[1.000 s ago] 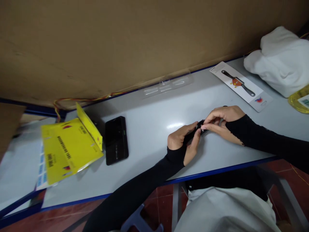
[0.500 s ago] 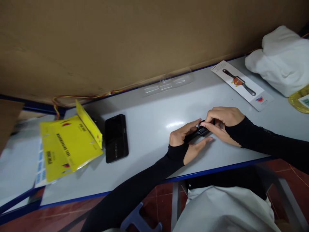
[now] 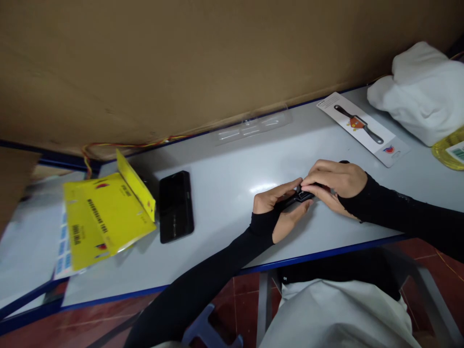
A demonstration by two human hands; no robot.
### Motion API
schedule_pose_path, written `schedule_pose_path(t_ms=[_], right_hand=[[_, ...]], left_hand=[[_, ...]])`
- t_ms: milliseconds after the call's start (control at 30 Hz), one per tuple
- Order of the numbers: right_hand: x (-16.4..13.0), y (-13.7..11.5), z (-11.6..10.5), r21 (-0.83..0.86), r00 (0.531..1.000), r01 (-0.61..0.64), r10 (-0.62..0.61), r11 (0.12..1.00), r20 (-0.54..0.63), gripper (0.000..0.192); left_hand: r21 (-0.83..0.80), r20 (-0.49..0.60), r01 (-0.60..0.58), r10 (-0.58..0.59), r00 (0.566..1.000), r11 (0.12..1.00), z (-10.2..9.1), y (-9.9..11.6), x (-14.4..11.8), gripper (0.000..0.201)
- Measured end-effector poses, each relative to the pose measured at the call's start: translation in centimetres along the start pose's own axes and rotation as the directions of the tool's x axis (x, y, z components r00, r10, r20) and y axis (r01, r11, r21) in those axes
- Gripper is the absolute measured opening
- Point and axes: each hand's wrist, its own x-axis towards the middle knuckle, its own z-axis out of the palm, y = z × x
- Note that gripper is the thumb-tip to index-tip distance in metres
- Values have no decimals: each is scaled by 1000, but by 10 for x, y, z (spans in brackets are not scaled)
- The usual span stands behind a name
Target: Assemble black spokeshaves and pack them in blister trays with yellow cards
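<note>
A small black tool (image 3: 297, 196), long and thin, lies between both of my hands just above the pale grey table (image 3: 224, 193). My left hand (image 3: 279, 208) grips its handle end, thumb on top. My right hand (image 3: 333, 180) pinches its other end with the fingertips. Most of the tool is hidden by my fingers. Both arms wear long black sleeves.
A black phone (image 3: 176, 207) lies left of my hands, beside yellow packaging cards (image 3: 105, 212). A clear plastic blister (image 3: 252, 126) and a white backing card picturing the tool (image 3: 364, 128) lie near the cardboard wall. White cloth (image 3: 422, 92) and a yellow bottle (image 3: 451, 147) sit far right.
My right fingers have shifted over the tool's end and my left fingers opened slightly, then closed back around it. The hands stay in the same spot.
</note>
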Motion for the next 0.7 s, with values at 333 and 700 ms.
schedule_pose_path(t_ms=[333,700], right_hand=[[-5,5,-1,-61,994,112,-113,992,-15,26],[-2,8,-6,-65,998,43,-40,997,46,31]], left_hand=[[-11,12,-61,61,998,998,-1,-4,1,45],[43,38,-53,52,998,998,-6,-1,1,35]])
